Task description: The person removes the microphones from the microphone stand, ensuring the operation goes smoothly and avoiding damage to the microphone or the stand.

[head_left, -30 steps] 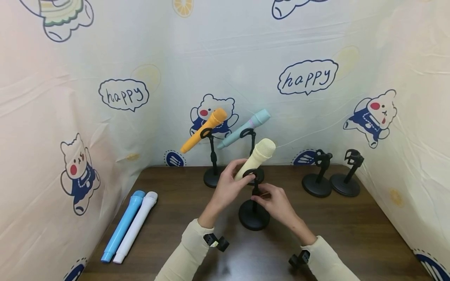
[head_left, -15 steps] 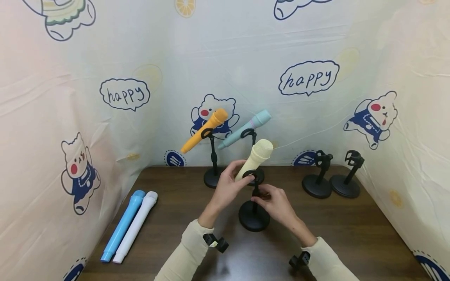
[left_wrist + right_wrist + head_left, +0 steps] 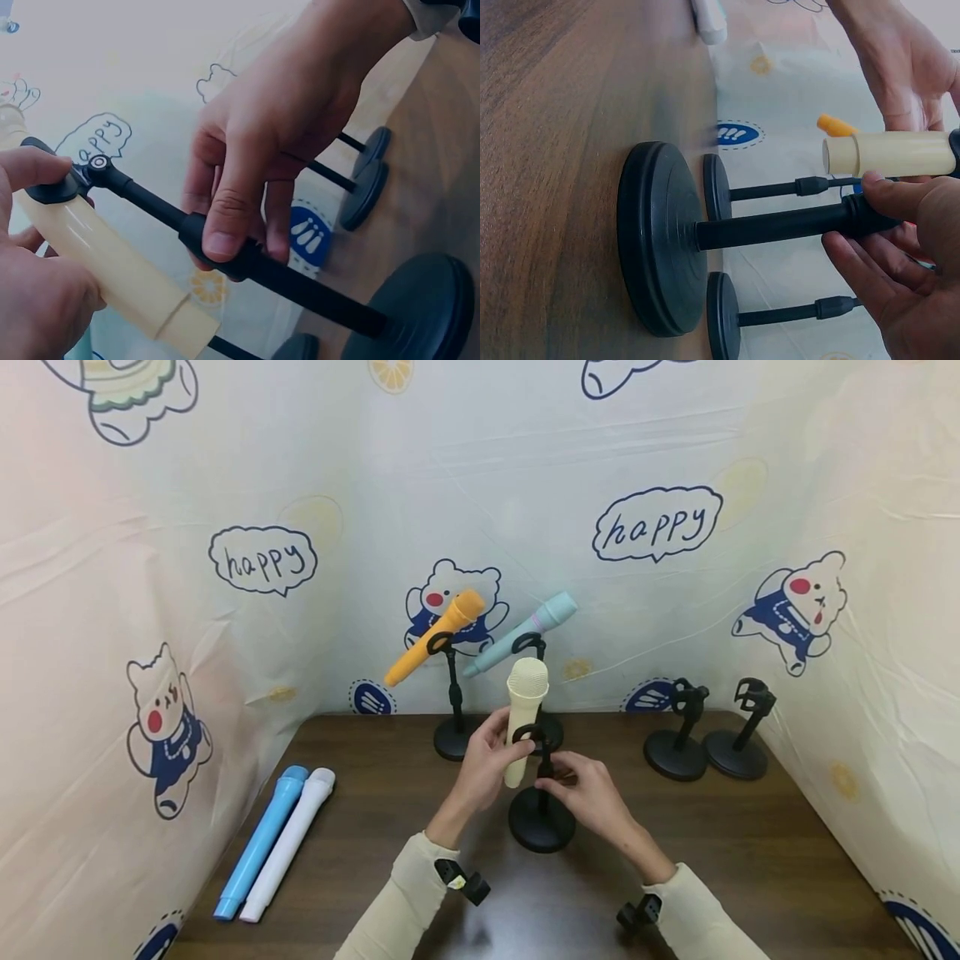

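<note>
A cream microphone (image 3: 528, 685) sits in the ring clip of a black desk stand (image 3: 542, 827), its mesh head up and its handle nearly upright. My left hand (image 3: 483, 764) grips the handle at the clip; in the left wrist view the thumb (image 3: 37, 166) presses on the black clip. My right hand (image 3: 588, 789) pinches the stand's pole at its collar (image 3: 217, 244), thumb on one side and fingers on the other. The round base (image 3: 664, 240) rests on the table in the right wrist view.
Behind stand an orange microphone (image 3: 435, 639) and a pale teal microphone (image 3: 521, 635), each clipped on a black stand. Two bare stands (image 3: 677, 752) (image 3: 738, 752) are at the back right. A blue microphone (image 3: 262, 843) and a white microphone (image 3: 288, 847) lie on the table's left.
The cream microphone has swung from leaning right to nearly upright, its head moving left and its lower end coming into view. My left hand turned with it; the right hand stayed on the pole.
</note>
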`<state>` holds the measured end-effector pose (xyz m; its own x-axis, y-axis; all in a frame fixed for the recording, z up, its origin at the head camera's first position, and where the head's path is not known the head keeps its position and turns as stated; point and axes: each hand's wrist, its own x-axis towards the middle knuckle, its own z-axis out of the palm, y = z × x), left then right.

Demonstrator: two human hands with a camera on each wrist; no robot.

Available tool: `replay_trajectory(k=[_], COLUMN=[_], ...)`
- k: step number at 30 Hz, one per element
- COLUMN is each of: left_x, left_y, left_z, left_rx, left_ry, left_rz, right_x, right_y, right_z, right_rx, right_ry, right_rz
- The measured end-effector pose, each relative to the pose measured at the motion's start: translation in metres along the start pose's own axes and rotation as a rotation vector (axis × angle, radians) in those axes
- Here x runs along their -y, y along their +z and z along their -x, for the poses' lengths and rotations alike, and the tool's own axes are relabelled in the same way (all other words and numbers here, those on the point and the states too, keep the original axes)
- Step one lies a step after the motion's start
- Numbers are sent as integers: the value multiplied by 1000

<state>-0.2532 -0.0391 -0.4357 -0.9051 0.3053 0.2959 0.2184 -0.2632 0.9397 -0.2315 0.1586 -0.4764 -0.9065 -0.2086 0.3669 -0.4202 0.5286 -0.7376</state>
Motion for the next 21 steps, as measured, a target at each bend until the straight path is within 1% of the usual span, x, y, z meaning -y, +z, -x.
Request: replay_trajectory(k=[3, 10, 15, 21], left_x=[5, 15, 21, 23], left_y=[0, 3, 5, 7], left_z=[0, 0, 1, 3], left_rx=[-4, -20, -23, -39], left_ry=[-5, 22, 10, 20], left_rz=[45, 129, 196, 210], right_x=[1, 2, 1, 0], right_y=[0, 1, 2, 3], right_z=[0, 0, 0, 1], right_rx=[3, -5, -19, -15], right_ry=[6, 16, 28, 63], right_rz=[7, 16, 29, 20])
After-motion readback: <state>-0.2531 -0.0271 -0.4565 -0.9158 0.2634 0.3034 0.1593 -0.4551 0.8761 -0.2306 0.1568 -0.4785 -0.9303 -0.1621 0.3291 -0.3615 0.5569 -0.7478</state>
